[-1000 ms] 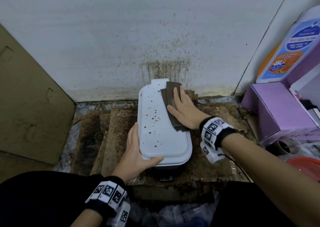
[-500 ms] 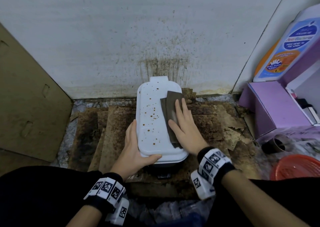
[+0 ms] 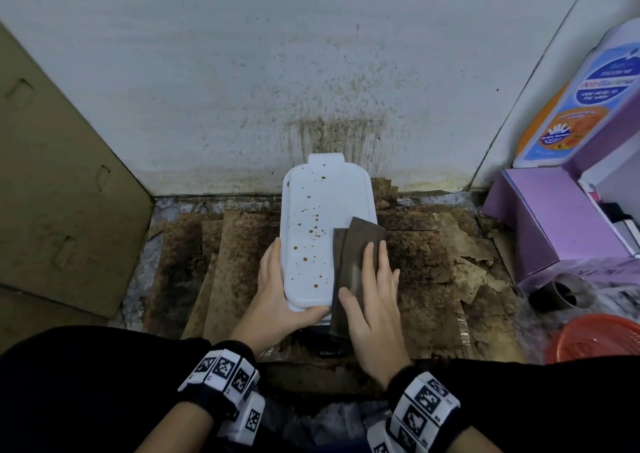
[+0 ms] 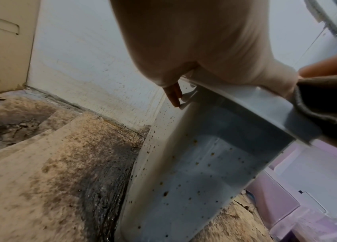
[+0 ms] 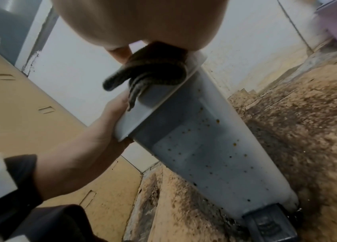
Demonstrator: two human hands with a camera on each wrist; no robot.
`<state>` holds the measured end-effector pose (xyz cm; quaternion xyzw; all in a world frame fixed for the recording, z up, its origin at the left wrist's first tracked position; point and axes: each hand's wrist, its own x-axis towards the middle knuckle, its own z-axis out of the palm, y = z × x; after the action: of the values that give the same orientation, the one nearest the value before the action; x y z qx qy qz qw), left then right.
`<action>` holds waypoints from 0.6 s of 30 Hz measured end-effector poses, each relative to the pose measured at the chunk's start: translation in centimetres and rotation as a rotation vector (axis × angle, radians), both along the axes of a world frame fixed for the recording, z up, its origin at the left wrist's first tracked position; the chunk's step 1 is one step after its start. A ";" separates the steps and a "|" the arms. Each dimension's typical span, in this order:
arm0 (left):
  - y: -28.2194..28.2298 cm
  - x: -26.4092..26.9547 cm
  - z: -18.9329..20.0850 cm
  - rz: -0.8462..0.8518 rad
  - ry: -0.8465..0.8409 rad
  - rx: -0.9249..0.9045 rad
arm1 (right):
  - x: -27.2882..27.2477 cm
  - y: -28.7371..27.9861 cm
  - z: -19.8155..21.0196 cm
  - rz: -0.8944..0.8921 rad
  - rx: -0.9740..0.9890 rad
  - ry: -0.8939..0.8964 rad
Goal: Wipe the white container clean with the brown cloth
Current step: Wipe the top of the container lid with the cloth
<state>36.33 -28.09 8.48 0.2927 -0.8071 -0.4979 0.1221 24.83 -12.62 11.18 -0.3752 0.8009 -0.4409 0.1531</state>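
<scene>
White rectangular plastic container [image 3: 320,231], brown-spotted on its lid, stands upright on stained cardboard sheets [image 3: 228,262] against the wall. Rigid, smooth and probably light (so liable to slide), it is best braced at its near rim. Left hand [image 3: 277,300] grips that near-left corner, thumb along the front edge. Right hand [image 3: 372,300], fingers flat and extended, presses the folded brown cloth [image 3: 353,258] onto the lid's right side.
</scene>
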 end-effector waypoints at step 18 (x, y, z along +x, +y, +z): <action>-0.4 0.1 -0.3 -0.012 -0.011 0.011 | -9.6 -6.7 3.4 0.225 0.315 0.021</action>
<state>36.38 -28.53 8.20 0.2913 -0.8069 -0.5014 0.1128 15.25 -19.35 14.54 -0.4384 0.8145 -0.2864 0.2498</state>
